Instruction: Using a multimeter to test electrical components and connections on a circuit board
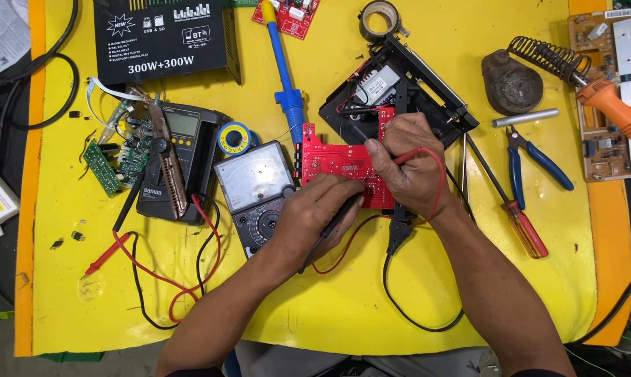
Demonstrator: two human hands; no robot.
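Note:
A red circuit board point(329, 159) lies in a black board holder point(427, 84) on the yellow mat. My left hand point(315, 213) grips a black test probe point(337, 218) with its tip on the board's lower edge. My right hand point(409, 164) pinches a red test probe point(416, 153) against the board's right part. Both probe leads, one red and one black, loop down toward me across the mat. An analog multimeter point(254, 185) with a white dial face sits just left of my left hand.
A digital multimeter point(179, 157) and a green board point(109, 164) lie at left, a black amplifier box point(163, 38) at the back. A blue desoldering pump point(284, 70), solder spool point(234, 137), soldering iron point(608, 101), blue pliers point(535, 162) and screwdriver point(514, 209) surround the work.

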